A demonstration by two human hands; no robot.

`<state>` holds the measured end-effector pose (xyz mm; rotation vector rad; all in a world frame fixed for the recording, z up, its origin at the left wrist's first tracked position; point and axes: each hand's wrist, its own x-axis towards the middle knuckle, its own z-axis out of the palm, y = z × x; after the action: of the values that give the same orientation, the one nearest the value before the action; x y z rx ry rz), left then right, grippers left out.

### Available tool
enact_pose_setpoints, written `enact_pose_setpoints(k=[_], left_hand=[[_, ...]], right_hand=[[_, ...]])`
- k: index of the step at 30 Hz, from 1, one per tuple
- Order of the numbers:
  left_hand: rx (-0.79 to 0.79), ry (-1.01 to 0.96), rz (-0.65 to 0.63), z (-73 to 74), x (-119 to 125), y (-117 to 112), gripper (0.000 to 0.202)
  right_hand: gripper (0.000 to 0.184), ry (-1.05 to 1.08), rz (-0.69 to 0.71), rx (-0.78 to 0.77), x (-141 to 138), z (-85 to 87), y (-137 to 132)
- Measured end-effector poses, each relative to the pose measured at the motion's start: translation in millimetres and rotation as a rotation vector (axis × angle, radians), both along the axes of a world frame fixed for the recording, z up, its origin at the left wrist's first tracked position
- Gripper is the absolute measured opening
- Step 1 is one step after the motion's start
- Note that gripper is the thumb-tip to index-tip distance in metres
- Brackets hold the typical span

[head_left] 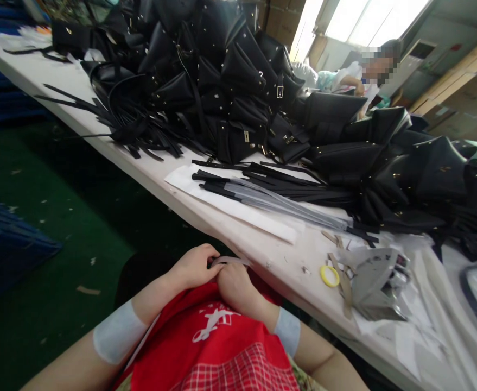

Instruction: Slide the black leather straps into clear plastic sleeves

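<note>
Close to my red apron [222, 336], at the table's near edge, both hands work on one thin greyish strip [232, 261]. My left hand [195, 266] is closed, thumb and fingertips pinching the strip's left end. My right hand [236, 282] is curled into a fist beside it, and the strip passes by its knuckles. Its fingertips are hidden from above. Beyond the hands, a bundle of black straps [279, 187], some wrapped in clear film, lies on a white sheet [242, 209].
Black leather bags [238, 81] with metal fittings are heaped along the white-covered table [271, 255]. Loose black straps [132, 119] lie at the left. A yellow tape roll [330, 276] sits beside a silver plastic bag [379, 285]. Across the table is another person [352, 79]. A blue crate [12, 247] stands on the floor.
</note>
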<state>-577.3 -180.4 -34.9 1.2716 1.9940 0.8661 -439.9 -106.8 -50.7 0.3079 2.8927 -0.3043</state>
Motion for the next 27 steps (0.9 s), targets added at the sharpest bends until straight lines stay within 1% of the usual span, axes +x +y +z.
enact_pose_setpoints(k=[3, 5, 8, 10, 13, 16, 18, 19, 21, 22, 23, 24, 26, 27], left_hand=[[0.021, -0.045, -0.006, -4.6, 2.8, 0.9, 0.010], [0.029, -0.067, 0.040, -8.8, -0.4, 2.3, 0.011], [0.082, -0.109, 0.190, -14.1, -13.5, 2.6, 0.015], [0.138, -0.134, 0.306, -14.5, -24.8, 0.1, 0.020], [0.226, -0.149, 0.437, -10.4, -38.5, -6.3, 0.028], [0.292, -0.160, 0.503, -4.0, -44.5, -11.8, 0.032], [0.323, -0.192, 0.519, 0.5, -44.2, -13.9, 0.032], [0.335, -0.231, 0.521, 3.0, -42.7, -14.6, 0.031], [0.346, -0.349, 0.508, 8.6, -37.3, -15.4, 0.030], [0.347, -0.417, 0.494, 11.6, -33.5, -15.6, 0.029], [0.346, -0.477, 0.476, 14.6, -29.3, -15.8, 0.029], [0.344, -0.520, 0.453, 17.4, -24.7, -15.8, 0.028], [0.345, -0.580, 0.416, 21.8, -15.7, -15.5, 0.028], [0.346, -0.602, 0.404, 23.2, -11.7, -15.4, 0.028]], right_hand=[[0.025, -0.044, 0.018, 0.018, 0.4, 0.8, -2.1], [0.023, -0.047, 0.002, 0.031, 0.2, 2.9, -3.1], [0.024, -0.024, -0.004, 0.065, 0.1, 6.8, -4.5], [0.021, -0.018, -0.005, 0.080, -0.3, 9.3, -5.5], [0.018, -0.015, -0.031, 0.079, -2.0, 12.4, -7.1], [0.018, 0.000, -0.065, 0.050, -3.2, 14.4, -8.3], [0.015, 0.060, -0.109, -0.041, -2.5, 14.6, -7.7], [0.023, 0.119, -0.136, -0.123, -1.7, 14.3, -6.7], [0.054, 0.280, -0.206, -0.342, -0.1, 12.8, -2.9], [0.064, 0.368, -0.247, -0.456, 0.3, 11.5, -0.3], [0.066, 0.445, -0.285, -0.557, 0.2, 10.1, 2.8], [0.063, 0.514, -0.319, -0.636, -0.3, 8.5, 6.0], [0.054, 0.627, -0.353, -0.738, -2.5, 5.1, 11.9], [0.049, 0.668, -0.346, -0.777, -3.8, 3.4, 14.1]])
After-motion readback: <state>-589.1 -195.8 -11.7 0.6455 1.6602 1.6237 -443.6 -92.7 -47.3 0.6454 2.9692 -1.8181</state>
